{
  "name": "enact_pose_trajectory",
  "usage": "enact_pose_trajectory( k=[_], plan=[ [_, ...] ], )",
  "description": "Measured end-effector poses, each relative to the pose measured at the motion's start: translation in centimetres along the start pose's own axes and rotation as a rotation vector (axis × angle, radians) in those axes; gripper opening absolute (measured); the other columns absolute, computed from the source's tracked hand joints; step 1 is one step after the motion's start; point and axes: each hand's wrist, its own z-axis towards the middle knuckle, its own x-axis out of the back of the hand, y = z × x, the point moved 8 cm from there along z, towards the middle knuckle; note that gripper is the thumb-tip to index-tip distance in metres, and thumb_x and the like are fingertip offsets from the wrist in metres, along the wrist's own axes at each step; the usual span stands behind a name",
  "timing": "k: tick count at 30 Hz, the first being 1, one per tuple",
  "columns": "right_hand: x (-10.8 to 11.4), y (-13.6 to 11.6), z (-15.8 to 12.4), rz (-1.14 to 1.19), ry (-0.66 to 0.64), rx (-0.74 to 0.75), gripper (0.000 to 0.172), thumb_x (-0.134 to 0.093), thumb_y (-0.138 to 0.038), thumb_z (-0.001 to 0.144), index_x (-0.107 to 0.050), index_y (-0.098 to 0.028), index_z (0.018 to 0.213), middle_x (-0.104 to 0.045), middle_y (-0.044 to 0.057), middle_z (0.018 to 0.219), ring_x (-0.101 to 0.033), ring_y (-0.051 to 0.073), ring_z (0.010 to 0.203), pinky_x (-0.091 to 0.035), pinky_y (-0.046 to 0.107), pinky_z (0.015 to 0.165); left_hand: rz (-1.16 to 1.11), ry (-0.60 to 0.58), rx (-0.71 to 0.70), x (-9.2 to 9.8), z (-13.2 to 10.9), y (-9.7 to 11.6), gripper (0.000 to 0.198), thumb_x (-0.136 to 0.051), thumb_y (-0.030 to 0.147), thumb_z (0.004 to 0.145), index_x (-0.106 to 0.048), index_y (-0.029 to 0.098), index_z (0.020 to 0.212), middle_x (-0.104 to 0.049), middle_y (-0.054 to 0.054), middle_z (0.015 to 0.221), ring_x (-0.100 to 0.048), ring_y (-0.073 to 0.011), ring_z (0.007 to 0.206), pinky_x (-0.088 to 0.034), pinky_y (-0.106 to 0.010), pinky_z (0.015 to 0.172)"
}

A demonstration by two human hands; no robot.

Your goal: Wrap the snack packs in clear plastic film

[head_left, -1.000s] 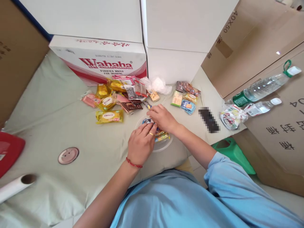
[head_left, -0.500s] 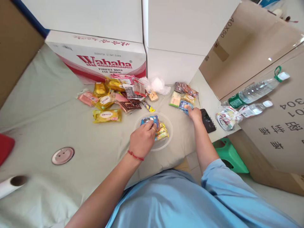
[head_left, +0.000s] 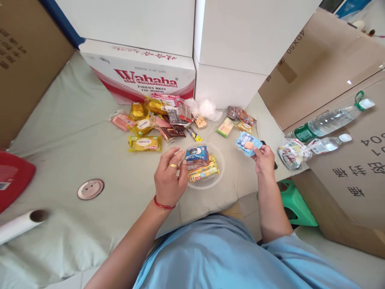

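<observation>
My right hand (head_left: 264,160) pinches a light-blue snack packet (head_left: 248,143) by its lower right edge, lifted above the cloth. My left hand (head_left: 171,174), a ring and a red string bracelet on it, hovers at the left rim of a clear round bowl (head_left: 221,173) with its fingers apart and nothing in them. Inside the bowl lie a dark-blue-topped snack packet (head_left: 197,156) and yellow snack packets (head_left: 204,171). Near my right hand are a green-and-cream packet (head_left: 225,127), a yellow packet (head_left: 244,127) and brown packets (head_left: 246,115). A black phone (head_left: 276,165) is mostly hidden behind that hand.
A pile of snack packets (head_left: 144,143) lies before the Wahaha carton (head_left: 144,76). Water bottles (head_left: 327,121) and a tied plastic bag (head_left: 293,154) stand at right by a cardboard box (head_left: 339,176). At left are a round badge (head_left: 90,189), a white tube (head_left: 21,228) and a red object (head_left: 15,180).
My right hand has lifted the light-blue packet off the small group and moved it toward me. My left hand has let go of the dark-blue packet in the bowl and drawn back left.
</observation>
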Motion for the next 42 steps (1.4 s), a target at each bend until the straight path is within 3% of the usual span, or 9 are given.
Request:
enact_pose_trajectory(
  k=[4, 9, 15, 19, 23, 28, 32, 37, 42],
  plan=[
    [-3.1, -3.4, -5.6, 0.187, -0.384, -0.014, 0.039, -0.087, -0.043, 0.071, -0.059, -0.024, 0.091, -0.071, -0.003, 0.076, -0.066, 0.014, 0.063, -0.055, 0.026, 0.061, 0.007, 0.080, 0.088, 1.4, -0.8, -0.8, 0.027, -0.058, 0.019, 0.098, -0.066, 0.019, 0.124, -0.062, -0.013, 0.125, -0.068, -0.0191, 0.104, -0.061, -0.031, 0.078],
    [-11.0, -4.5, -12.9, -0.095, -0.805, 0.062, 0.023, -0.072, -0.043, 0.089, -0.060, -0.025, 0.094, -0.074, -0.001, 0.084, -0.070, 0.017, 0.077, -0.056, 0.028, 0.071, 0.016, 0.128, -0.029, 2.4, -1.5, 2.0, 0.030, -0.061, 0.012, 0.095, -0.066, 0.020, 0.124, -0.064, -0.012, 0.121, -0.066, -0.0212, 0.110, -0.059, -0.036, 0.090],
    [-13.5, -5.2, -15.5, -0.822, -0.730, 0.520, 0.009, -0.059, -0.028, 0.098, -0.066, -0.023, 0.101, -0.074, 0.007, 0.097, -0.068, 0.022, 0.090, -0.050, 0.031, 0.079, 0.023, -0.277, -0.291, -1.6, -3.1, 4.7, 0.036, -0.054, 0.009, 0.097, -0.067, 0.024, 0.126, -0.075, -0.008, 0.115, -0.066, -0.0232, 0.111, -0.055, -0.039, 0.090],
    [-11.8, -5.5, -11.2, -0.813, -0.587, 0.546, 0.024, -0.060, -0.042, 0.099, -0.072, -0.024, 0.109, -0.075, 0.008, 0.106, -0.068, 0.022, 0.098, -0.050, 0.030, 0.084, 0.157, -0.362, -0.302, -3.6, -4.4, 4.1, 0.033, -0.052, 0.012, 0.098, -0.071, 0.022, 0.124, -0.077, -0.007, 0.120, -0.064, -0.0264, 0.117, -0.054, -0.042, 0.089],
    [-9.9, -2.8, -1.1, -0.946, -0.316, 0.235, 0.045, -0.042, -0.051, 0.105, -0.073, -0.019, 0.101, -0.077, 0.012, 0.097, -0.069, 0.026, 0.095, -0.049, 0.034, 0.086, 0.134, -0.345, -0.283, -3.9, -4.9, 3.6, 0.033, -0.053, 0.014, 0.098, -0.072, 0.023, 0.123, -0.077, -0.007, 0.120, -0.064, -0.0249, 0.117, -0.053, -0.042, 0.091],
    [-12.4, -0.2, 6.7, -0.998, -0.197, 0.024, 0.053, -0.048, -0.055, 0.099, -0.073, -0.010, 0.109, -0.066, 0.028, 0.128, -0.058, 0.038, 0.126, -0.044, 0.047, 0.103, 0.126, -0.311, -0.284, -3.9, -5.5, 3.2, 0.032, -0.053, 0.014, 0.099, -0.071, 0.023, 0.124, -0.077, -0.008, 0.120, -0.063, -0.0260, 0.117, -0.052, -0.043, 0.092],
    [-15.5, 0.5, 8.1, -0.889, -0.182, 0.042, 0.039, -0.060, -0.045, 0.091, -0.072, -0.012, 0.108, -0.066, 0.023, 0.130, -0.051, 0.036, 0.131, -0.042, 0.048, 0.109, 0.122, -0.290, -0.262, -4.1, -5.9, 2.9, 0.033, -0.054, 0.014, 0.099, -0.071, 0.025, 0.125, -0.077, -0.008, 0.120, -0.062, -0.0257, 0.118, -0.050, -0.043, 0.092],
    [-17.9, 1.1, 7.7, -0.650, -0.220, 0.042, 0.024, -0.063, -0.032, 0.084, -0.069, -0.018, 0.102, -0.075, 0.010, 0.112, -0.064, 0.024, 0.108, -0.050, 0.035, 0.097, 0.121, -0.280, -0.252, -4.2, -6.0, 2.8, 0.034, -0.054, 0.013, 0.099, -0.070, 0.026, 0.126, -0.076, -0.008, 0.120, -0.062, -0.0254, 0.120, -0.049, -0.041, 0.092],
    [-17.0, 0.5, 6.0, -0.409, -0.204, 0.030, 0.034, -0.062, -0.026, 0.079, -0.061, -0.014, 0.111, -0.075, 0.012, 0.109, -0.070, 0.019, 0.089, -0.055, 0.030, 0.080, 0.123, -0.281, -0.268, -4.1, -6.1, 3.0, 0.035, -0.054, 0.014, 0.099, -0.069, 0.025, 0.128, -0.076, -0.009, 0.121, -0.062, -0.0257, 0.120, -0.049, -0.042, 0.093]
  ],
)
